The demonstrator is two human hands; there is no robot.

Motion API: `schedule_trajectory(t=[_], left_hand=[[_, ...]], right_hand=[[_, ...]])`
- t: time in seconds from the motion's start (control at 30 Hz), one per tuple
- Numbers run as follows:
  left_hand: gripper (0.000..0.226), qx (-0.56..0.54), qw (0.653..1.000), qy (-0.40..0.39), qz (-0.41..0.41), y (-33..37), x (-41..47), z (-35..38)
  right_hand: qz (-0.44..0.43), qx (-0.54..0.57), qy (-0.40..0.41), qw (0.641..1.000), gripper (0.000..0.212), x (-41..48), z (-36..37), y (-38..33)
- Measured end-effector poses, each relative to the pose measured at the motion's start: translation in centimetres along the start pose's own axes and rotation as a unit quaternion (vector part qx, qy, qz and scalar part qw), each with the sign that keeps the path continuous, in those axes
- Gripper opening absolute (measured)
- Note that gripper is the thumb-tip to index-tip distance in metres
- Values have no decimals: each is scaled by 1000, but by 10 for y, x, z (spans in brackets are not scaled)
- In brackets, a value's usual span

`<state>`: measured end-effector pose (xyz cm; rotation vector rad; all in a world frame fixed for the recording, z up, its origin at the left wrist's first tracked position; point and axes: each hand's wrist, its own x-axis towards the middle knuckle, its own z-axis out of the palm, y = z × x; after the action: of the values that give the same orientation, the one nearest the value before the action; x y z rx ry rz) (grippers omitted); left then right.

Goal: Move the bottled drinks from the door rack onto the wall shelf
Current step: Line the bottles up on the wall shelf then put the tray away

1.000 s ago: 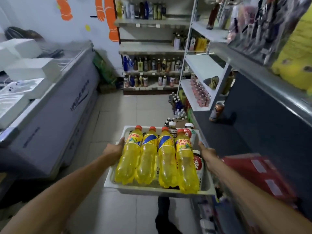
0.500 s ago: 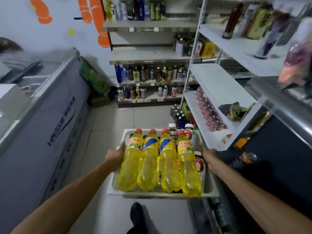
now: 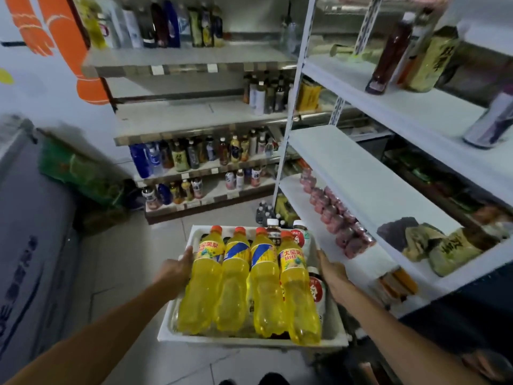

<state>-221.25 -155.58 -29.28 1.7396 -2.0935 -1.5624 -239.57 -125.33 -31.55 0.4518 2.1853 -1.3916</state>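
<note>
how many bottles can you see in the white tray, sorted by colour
yellow bottles with orange caps: 4
dark bottle with white cap: 1
red-and-white labelled bottles: 2
total in sight in the white tray: 7 (any lying under the yellow ones are hidden)
</note>
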Motion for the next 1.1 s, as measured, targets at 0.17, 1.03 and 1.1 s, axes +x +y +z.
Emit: schedule_trajectory(t=[0.17, 1.03, 1.1], left_hand=[[67, 43, 998, -36, 12, 69, 90, 8], [64, 139, 951, -165, 220, 475, 431, 200], [60, 158, 939, -196, 236, 506, 439, 227]], right_hand=[[-33, 28, 71, 997, 80, 110, 35, -23], [111, 220, 249, 936, 42, 317, 84, -308], [135, 222, 276, 926, 45, 328, 74, -320]])
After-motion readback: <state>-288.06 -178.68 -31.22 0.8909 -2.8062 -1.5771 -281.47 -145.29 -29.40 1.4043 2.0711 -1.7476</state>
